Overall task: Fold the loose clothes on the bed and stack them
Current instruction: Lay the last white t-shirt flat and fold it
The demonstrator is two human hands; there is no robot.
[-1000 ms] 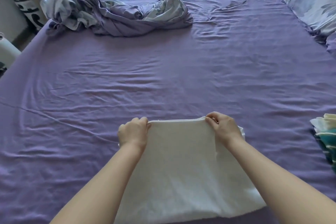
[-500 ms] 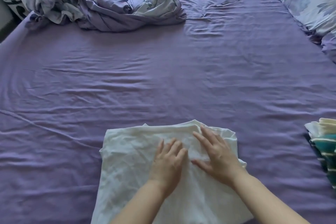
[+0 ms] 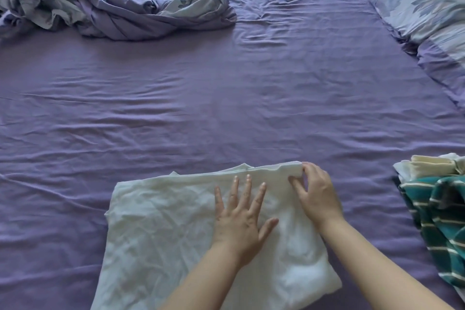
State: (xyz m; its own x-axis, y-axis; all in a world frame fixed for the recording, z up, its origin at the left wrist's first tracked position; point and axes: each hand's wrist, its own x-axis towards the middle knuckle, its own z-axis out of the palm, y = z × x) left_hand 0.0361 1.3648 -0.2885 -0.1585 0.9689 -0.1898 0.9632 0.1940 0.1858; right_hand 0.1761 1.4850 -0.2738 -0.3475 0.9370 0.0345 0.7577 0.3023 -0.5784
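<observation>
White garment (image 3: 176,229) lying folded flat on the bed (image 3: 226,108), at its near edge. Left hand (image 3: 239,221) spread flat on the garment's middle, fingers straight, pressing down; half a second back, more closed up and beside the right hand. Right hand (image 3: 314,191) now shifted to the garment's far right corner, thumb and fingers pinching the folded edge there, where earlier lying flat on the cloth. A second ago, both pinching the garment's far edge, lifted. To the right of the garment, well apart, a stack of folded clothes (image 3: 437,209), green striped piece among them. Beyond the garment, at the bed's far side, a crumpled quilt (image 3: 113,7); far right, a pillow (image 3: 415,2).
</observation>
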